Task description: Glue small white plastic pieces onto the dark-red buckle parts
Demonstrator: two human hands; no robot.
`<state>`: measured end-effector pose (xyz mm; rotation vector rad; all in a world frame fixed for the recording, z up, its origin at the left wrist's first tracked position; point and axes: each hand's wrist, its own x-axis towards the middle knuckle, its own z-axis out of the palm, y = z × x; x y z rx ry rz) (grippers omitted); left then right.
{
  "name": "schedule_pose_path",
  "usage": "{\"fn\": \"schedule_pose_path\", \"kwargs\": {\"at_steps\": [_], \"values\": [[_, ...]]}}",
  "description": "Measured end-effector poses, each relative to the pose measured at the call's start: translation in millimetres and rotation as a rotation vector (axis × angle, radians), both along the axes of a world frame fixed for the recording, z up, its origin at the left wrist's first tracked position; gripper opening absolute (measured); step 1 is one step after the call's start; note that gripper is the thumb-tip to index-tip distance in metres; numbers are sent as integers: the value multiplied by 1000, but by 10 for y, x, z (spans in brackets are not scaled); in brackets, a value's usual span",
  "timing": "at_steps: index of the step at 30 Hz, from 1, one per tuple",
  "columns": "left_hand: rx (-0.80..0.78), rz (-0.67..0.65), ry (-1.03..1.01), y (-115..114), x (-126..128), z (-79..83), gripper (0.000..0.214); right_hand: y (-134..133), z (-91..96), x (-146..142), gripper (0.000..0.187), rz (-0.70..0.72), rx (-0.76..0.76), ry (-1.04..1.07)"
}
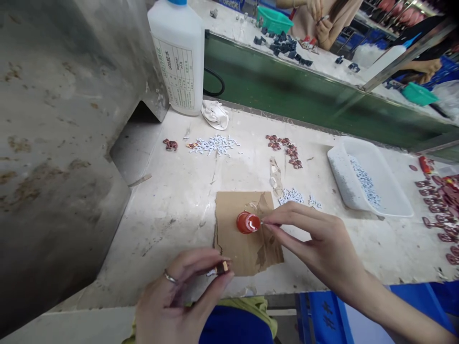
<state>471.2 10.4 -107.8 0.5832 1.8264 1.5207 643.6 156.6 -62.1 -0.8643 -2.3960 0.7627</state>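
Pale, scuffed worktable w/ glue stains; grey stained metal housing rises left of it. Landmark: brown cardboard piece lying flat near the table's front edge. Behind the cardboard, past the table, a green conveyor belt runs across; beyond that another bench w/ dark small parts, a teal basket and another person's hands.

On the cardboard's upper middle: small red cap holding glossy liquid. Right hand comes in from the cardboard's right, thumb and forefinger pinched on something thin, too small to identify, tips right at the cap's rim. Left hand, ring on one finger, sits at the cardboard's lower-left corner, thumb and fingertips closed on a small dark piece w/ a pale end, raised just off the surface.

Behind-left of the cardboard: white bits pile, white plastic bottle w/ printed label, text too small to read. Behind-right: red-brown pieces. Right: white tray w/ white bits inside, more red pieces past it.
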Motion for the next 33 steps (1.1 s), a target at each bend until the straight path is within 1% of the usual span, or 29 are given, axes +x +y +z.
{"fn": "schedule_pose_path", "kwargs": {"at_steps": [2, 4, 6, 8, 11, 14, 17, 21, 24, 28, 33], "values": [[57, -18, 128, 6, -39, -35, 14, 13, -11, -22, 19, 9, 22, -7], [153, -91, 291, 11, -94, -71, 8, 20, -25, -24, 20, 11, 32, -20], [224, -143, 413, 19, -139, -94, 13, 21, -37, -15, 21, 8, 41, -34], [232, -148, 466, 33, -161, -97, 15, 19, -45, -3, 21, 7, 50, -41], [221, -133, 486, 65, -148, -73, 13, 7, -39, 10, 21, -1, 53, -27], [261, -176, 471, 98, -105, -35, 13, -40, -2, 5, 22, -22, 12, 43], [286, -247, 473, 118, -52, -4, 15, -134, 45, -30, 23, -25, -86, 165], [346, -265, 412, 123, 8, 6, 19, -277, 63, -117, 23, 29, -255, 289], [336, -285, 397, 123, 27, 3, 21, -335, 47, -165, 23, 74, -323, 330], [318, -272, 402, 133, 21, 11, 19, -346, 22, -170, 21, 86, -357, 328], [333, -285, 428, 138, 12, 12, 19, -326, 18, -159, 19, 104, -320, 303]]}}
